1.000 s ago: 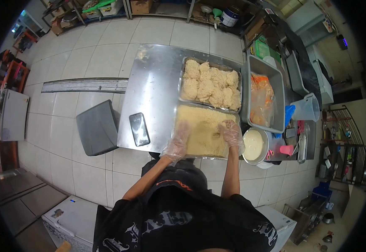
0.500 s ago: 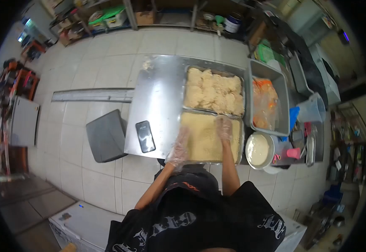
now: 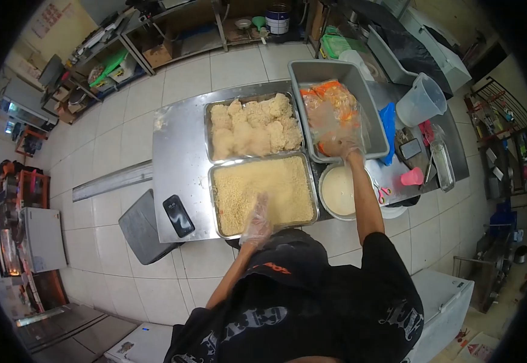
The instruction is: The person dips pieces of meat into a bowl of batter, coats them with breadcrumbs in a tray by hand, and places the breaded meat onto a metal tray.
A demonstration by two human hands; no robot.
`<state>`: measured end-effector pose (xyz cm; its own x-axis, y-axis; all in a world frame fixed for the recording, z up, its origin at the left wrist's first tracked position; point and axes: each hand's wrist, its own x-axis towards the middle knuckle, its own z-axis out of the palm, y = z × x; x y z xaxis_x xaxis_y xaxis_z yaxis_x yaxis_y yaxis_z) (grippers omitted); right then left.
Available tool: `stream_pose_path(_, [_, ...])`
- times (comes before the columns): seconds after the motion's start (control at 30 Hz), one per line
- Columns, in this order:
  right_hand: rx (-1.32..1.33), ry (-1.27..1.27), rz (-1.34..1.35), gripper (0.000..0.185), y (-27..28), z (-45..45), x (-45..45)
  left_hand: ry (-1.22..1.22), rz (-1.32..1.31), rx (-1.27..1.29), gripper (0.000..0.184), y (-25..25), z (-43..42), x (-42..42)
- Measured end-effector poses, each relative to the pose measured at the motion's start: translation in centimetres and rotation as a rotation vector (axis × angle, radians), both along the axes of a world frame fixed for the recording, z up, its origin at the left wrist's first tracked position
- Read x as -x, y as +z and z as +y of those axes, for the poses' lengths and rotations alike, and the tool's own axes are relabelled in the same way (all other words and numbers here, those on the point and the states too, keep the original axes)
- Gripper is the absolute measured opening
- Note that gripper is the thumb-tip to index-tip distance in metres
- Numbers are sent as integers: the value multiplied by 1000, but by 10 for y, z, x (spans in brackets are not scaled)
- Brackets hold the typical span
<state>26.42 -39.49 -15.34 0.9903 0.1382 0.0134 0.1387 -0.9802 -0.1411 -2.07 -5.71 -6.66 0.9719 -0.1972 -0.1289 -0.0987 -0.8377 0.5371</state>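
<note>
In a clear plastic glove, my left hand (image 3: 256,225) rests at the near side of a metal tray (image 3: 214,199) of pale breadcrumbs (image 3: 287,187), its fingers stretched out over the crumbs. My right hand (image 3: 344,146), gloved too, is in the near end of a grey tub (image 3: 382,130), at a clear plastic bag (image 3: 331,100) with orange-coated pieces. Its fingers are blurred, and I cannot tell whether they grip anything. Behind the crumbs, a second metal tray (image 3: 208,124) holds several crumb-coated pieces (image 3: 254,127). A bowl of cream-coloured batter (image 3: 338,189) stands under my right forearm.
A phone (image 3: 178,216) lies on the steel table (image 3: 178,151) at the left. On the right are pink-handled scissors (image 3: 383,193), a pink cup (image 3: 413,176), a blue bag (image 3: 387,130) and a clear jug (image 3: 422,101). A dark grey stool (image 3: 142,227) stands beside the table.
My right hand has moved from the crumb tray over to the bag in the grey tub. My left hand has shifted inward over the crumbs. The camera view has turned right.
</note>
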Motion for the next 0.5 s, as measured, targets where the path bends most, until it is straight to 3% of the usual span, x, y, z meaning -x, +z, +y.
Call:
stream_pose_path(0.07, [16,-39,103,33,6,15,-8,-67,-93,-218,66,-21,-17,-1])
stream_pose_path(0.2, [62,-117,325,40,34,49,-9,-45,-133,-155,64,-28,-41,-1])
stream_pose_path(0.23, [-3,-65,257,41,20,44,-14,-28,-135,-204,64,-23,-48,-3])
stream_pose_path(0.3, [-113,50,122,44,-19,22,-26,58,-101,-98,64,-14,-60,-4])
stream_pose_path(0.33, [-152,85,165,44,-36,10,-34,121,-64,54,64,-2,-63,-3])
stream_pose_path(0.4, [-232,146,248,45,-44,-4,-48,134,-47,110,65,5,-68,-9])
stream_pose_path(0.5, [-52,197,193,44,-26,1,-35,-8,-54,-158,65,-3,-74,-17])
